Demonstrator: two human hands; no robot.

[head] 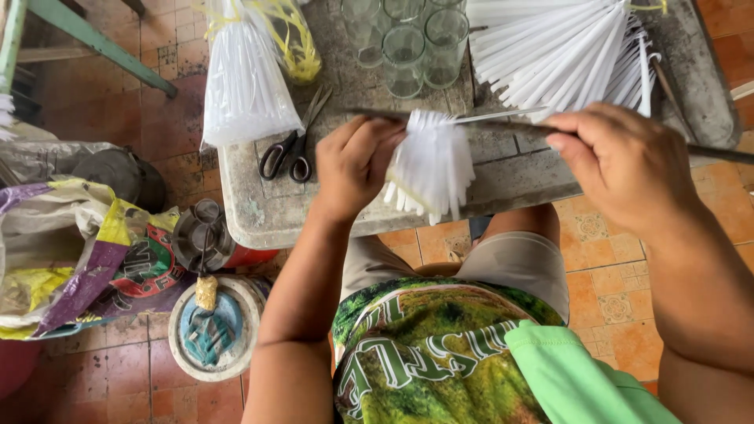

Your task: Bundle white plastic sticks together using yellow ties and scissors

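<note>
My left hand grips a short bundle of white plastic straws above the near edge of a small stone-grey table. My right hand pinches a long thin dark metal rod that runs across the top of the bundle, along with one loose white straw. The bundle fans downward from the rod.
On the table lie black-handled scissors, a bag of white straws, several clear glasses and a large fan of white straws. On the tiled floor at the left are a colourful sack and round tins.
</note>
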